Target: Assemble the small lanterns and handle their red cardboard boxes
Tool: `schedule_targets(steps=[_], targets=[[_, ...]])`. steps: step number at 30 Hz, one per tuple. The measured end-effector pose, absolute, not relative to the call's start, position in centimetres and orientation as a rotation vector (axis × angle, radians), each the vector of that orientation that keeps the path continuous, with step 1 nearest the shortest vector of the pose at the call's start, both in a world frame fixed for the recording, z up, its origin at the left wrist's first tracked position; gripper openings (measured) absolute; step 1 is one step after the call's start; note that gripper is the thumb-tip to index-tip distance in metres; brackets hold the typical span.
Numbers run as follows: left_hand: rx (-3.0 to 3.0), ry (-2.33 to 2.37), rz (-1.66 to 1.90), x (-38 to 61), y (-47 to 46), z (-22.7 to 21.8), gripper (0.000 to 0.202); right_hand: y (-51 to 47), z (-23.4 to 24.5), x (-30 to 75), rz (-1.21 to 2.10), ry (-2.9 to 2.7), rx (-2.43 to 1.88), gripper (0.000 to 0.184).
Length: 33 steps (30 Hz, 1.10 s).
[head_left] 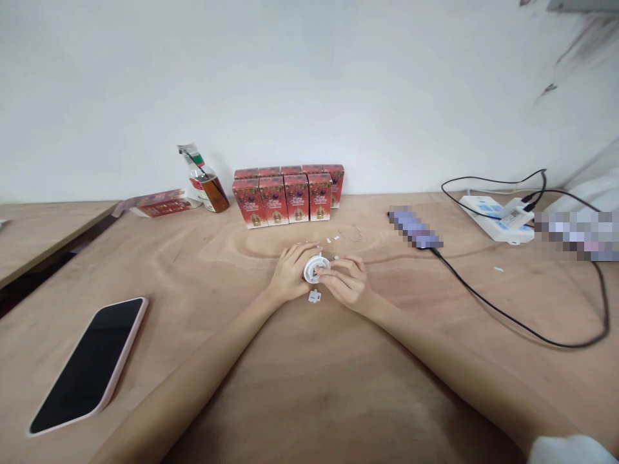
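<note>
Near the middle of the table, my left hand (291, 274) is closed round a round white plastic part (312, 268), its hollow side turned up toward me. My right hand (349, 283) meets it from the right, with thumb and fingers pinched together at the part's inside. What lies between those fingertips, if anything, is too small to make out. Just below the hands, a small flat white piece with slots (314, 296) lies on the wood. Tiny white scraps (333, 240) and thin wire-like bits (355, 233) are scattered beyond my fingers.
Red printed boxes (285, 200) stand in two rows against the wall. Left of them are a bottle of brown liquid (213, 190) and a red box lying down (167, 203). A black-screened phone (89, 367) lies front left. Right: a phone (414, 228), its cable (507, 322) and a power strip (493, 219).
</note>
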<state>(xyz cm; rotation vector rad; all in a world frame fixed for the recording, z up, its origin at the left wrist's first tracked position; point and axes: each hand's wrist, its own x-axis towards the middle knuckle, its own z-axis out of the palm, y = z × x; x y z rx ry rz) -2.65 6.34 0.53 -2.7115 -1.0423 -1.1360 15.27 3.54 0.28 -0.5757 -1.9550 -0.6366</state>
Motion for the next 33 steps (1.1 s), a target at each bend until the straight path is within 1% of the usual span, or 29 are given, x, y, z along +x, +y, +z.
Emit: schedule_targets(steps=[5,8,10,12,15,17,21,28,30,33], targets=[[-2.705,-0.976,-1.135,-2.6,6.4,0.5,0.043,3.4,0.2,15.1,-0.598,-1.933,-0.579,0.017],[-2.703,-1.02,-1.145,-2.7,6.4,0.4,0.044,3.5,0.0,15.2,-0.478,-1.893,-0.598,0.018],[-2.695,-1.09,-1.158,-2.8,6.5,0.4,0.046,3.9,-0.2,15.6,-0.363,-1.826,-0.72,0.015],[-2.685,-1.141,-1.19,-2.8,6.5,0.4,0.048,4.6,-0.4,16.3,-0.271,-1.782,-0.931,0.013],[-2.68,-1.169,-1.242,-2.9,6.5,0.5,0.05,5.9,-0.5,17.5,-0.191,-1.849,-1.207,0.016],[-2.681,-1.169,-1.257,-2.9,6.6,0.5,0.05,6.6,-0.7,17.9,-0.172,-1.951,-1.272,0.02],[-2.689,-1.155,-1.258,-2.9,6.6,0.6,0.05,7.0,-1.1,18.0,-0.242,-2.126,-1.227,0.026],[-2.697,-1.156,-1.229,-2.9,6.6,0.6,0.049,7.0,-1.2,18.1,-0.267,-2.109,-1.142,0.014],[-2.688,-1.148,-1.23,-2.9,6.6,0.5,0.048,6.5,-1.0,18.0,-0.277,-2.033,-1.001,0.011],[-2.679,-1.129,-1.223,-2.9,6.7,0.3,0.048,5.4,-0.7,17.5,-0.293,-1.876,-0.665,0.012]])
